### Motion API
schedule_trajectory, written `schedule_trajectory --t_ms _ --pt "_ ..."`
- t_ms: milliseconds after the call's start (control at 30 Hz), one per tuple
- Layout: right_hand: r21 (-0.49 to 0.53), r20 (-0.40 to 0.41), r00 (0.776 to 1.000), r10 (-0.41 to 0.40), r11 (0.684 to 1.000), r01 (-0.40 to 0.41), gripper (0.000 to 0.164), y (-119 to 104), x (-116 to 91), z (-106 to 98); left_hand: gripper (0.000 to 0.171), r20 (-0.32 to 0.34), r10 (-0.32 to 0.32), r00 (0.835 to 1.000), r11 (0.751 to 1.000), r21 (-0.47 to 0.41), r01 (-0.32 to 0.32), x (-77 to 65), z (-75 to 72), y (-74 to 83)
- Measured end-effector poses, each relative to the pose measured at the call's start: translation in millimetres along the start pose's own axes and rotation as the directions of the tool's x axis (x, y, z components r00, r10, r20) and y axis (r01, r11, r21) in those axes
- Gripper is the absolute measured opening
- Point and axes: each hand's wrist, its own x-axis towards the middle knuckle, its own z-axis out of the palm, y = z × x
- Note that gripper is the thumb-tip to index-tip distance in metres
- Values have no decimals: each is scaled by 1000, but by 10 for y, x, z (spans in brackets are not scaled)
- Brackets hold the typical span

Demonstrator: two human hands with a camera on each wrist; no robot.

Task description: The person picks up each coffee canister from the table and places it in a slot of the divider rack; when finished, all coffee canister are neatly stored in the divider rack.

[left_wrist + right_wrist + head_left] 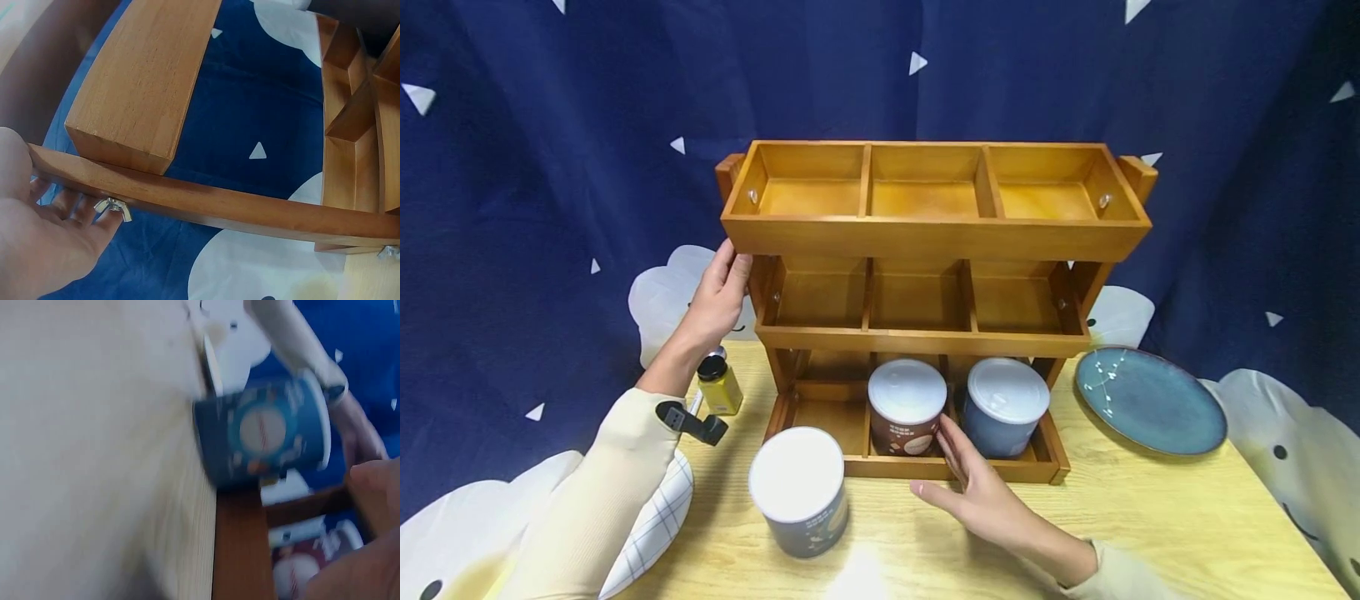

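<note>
A three-tier wooden rack stands against the curtain. My left hand holds its left side post, the fingers beside a metal wing nut in the left wrist view. On the bottom tier sit a brown canister in the middle section and a blue canister in the right one, both with pale lids. My right hand is at the brown canister's right side, fingers extended at its wall and thumb spread away. Another blue canister with a white lid stands on the table at the rack's front left.
A blue-green plate lies right of the rack. Left of it stands a yellow bottle with a black cap. A white checked item lies partly under my left forearm. The navy curtain hangs behind.
</note>
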Motion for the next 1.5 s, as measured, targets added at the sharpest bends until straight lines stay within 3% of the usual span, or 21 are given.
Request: schedule_trajectory --t_ms 133,233,300,400,567,633,867,1000,1233,1500 --pt "60 132 989 -61 997 53 81 -115 -249 159 47 0 7 1000 1000 6 -7 -15 -18 -6" --pt "118 247 955 -163 983 138 71 -162 -331 278 47 1 11 1000 1000 8 -11 -4 -16 -3" --pt "102 288 930 -227 973 206 70 -170 -319 352 47 1 10 1000 1000 7 -10 4 -14 4" --pt "46 291 912 -288 957 287 78 -164 -221 448 48 1 -2 1000 1000 11 2 5 -13 11" --pt "-6 260 913 -314 945 327 97 -159 49 560 47 5 -2 1000 1000 10 1 23 -5 19" --pt "-11 269 912 -310 946 325 101 -159 148 594 47 2 3 1000 1000 11 -3 27 -4 21" --pt "33 332 873 -358 929 368 106 -94 377 754 48 14 1 1000 1000 2 -1 13 -4 8" --pt "24 307 884 -354 931 365 110 -81 479 861 48 4 4 1000 1000 9 -4 14 -13 5" --pt "93 247 923 -294 956 280 108 -78 640 1037 48 2 9 1000 1000 10 -9 10 -31 22" --pt "68 247 917 -313 950 306 109 -38 729 1087 48 12 16 1000 1000 4 -16 9 -13 22"
